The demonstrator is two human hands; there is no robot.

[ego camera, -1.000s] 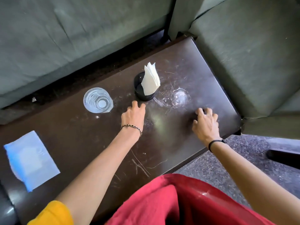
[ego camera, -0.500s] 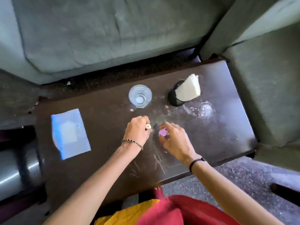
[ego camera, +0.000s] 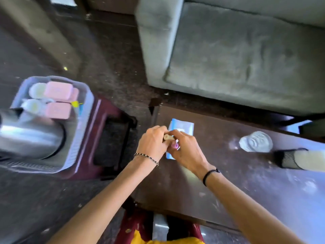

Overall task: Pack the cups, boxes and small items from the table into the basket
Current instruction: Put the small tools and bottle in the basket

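Observation:
My left hand (ego camera: 152,143) pinches a small cream item (ego camera: 168,137) and my right hand (ego camera: 186,148) holds a small pink item (ego camera: 175,145); the two hands touch above the left end of the dark table (ego camera: 228,176). Under them lies a blue tissue pack (ego camera: 182,126), partly hidden. A clear glass cup (ego camera: 255,141) stands further right on the table. The grey basket (ego camera: 84,110) sits on a maroon stool at the left, holding pink boxes (ego camera: 58,88), pale cups (ego camera: 36,89) and a steel vessel (ego camera: 33,136).
A black holder with white napkins (ego camera: 299,159) stands at the table's right edge. A grey-green sofa (ego camera: 237,50) runs along the table's far side. The maroon stool (ego camera: 112,138) stands between basket and table. Dark floor lies beyond.
My view has swung left, bringing the basket into sight. Both hands, holding the small cream and pink items, moved left along the table to above the blue tissue pack.

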